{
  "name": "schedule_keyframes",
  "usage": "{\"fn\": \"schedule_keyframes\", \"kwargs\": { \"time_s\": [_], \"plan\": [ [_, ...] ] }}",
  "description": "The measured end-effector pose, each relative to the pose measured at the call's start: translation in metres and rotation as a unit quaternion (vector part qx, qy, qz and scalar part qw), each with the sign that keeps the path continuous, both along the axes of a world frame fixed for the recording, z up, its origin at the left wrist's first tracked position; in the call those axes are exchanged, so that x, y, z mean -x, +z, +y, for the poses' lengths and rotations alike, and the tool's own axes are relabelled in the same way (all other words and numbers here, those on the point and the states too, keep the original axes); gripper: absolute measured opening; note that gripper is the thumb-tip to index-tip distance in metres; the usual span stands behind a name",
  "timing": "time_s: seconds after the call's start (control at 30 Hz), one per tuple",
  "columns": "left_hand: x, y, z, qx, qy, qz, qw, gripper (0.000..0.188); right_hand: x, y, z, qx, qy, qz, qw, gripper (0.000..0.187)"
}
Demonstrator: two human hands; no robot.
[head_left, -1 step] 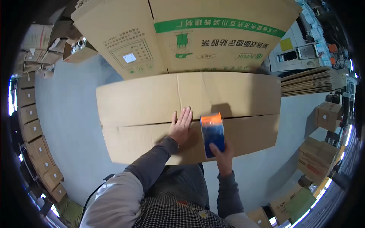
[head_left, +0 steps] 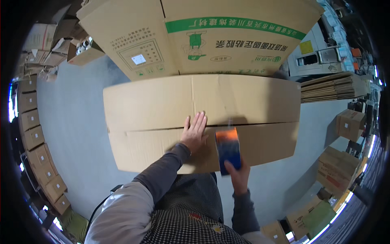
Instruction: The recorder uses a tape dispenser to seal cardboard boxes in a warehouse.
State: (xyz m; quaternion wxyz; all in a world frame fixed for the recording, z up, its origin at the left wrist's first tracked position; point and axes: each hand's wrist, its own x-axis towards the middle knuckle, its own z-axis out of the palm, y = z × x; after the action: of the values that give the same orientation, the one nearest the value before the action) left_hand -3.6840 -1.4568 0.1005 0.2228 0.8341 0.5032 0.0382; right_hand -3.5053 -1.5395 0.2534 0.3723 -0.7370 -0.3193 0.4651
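A large closed cardboard box [head_left: 150, 103] lies in front of me, with a seam running left to right between its two flaps. My left hand [head_left: 196, 131] rests on the box across that seam, fingers spread and palm down. My right hand [head_left: 239, 174] grips the near end of a blue tape dispenser [head_left: 228, 152] with an orange far end, held over the near flap just right of my left hand. A faint clear strip of tape seems to run from the orange end onto the far flap. The dispenser looks slightly blurred.
Behind the box stands a bigger printed carton [head_left: 231, 44] with a green band. Flattened cardboard sheets [head_left: 331, 89] are stacked at the right. Brown cartons [head_left: 339, 168] stand on the floor at right, and a row of boxes [head_left: 40, 156] lines the left side.
The tape dispenser in my right hand has moved a little toward me, and a clear strip now shows past its orange end. My left hand stays on the box.
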Motion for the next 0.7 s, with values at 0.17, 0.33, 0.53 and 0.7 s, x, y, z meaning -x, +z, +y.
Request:
{"fn": "schedule_keyframes", "kwargs": {
  "time_s": [0.17,0.33,0.53,0.7],
  "plan": [
    [-0.009,-0.003,0.008,0.013,-0.016,0.003,1.000,0.082,-0.018,-0.032,-0.206,0.248,-0.004,-0.062,0.967,0.038],
    [-0.018,0.010,-0.009,0.018,-0.011,-0.001,1.000,0.078,-0.012,-0.138,-0.177,0.318,-0.002,-0.106,0.942,0.047],
    [-0.041,0.028,0.011,0.008,0.020,-0.019,1.000,0.077,-0.035,-0.262,-0.184,0.032,0.158,-0.044,0.986,0.061],
    [0.052,0.052,-0.022,0.057,0.061,-0.286,0.955,0.056,0.025,-0.157,-0.130,0.241,0.270,0.124,0.924,0.062]
  ]
}}
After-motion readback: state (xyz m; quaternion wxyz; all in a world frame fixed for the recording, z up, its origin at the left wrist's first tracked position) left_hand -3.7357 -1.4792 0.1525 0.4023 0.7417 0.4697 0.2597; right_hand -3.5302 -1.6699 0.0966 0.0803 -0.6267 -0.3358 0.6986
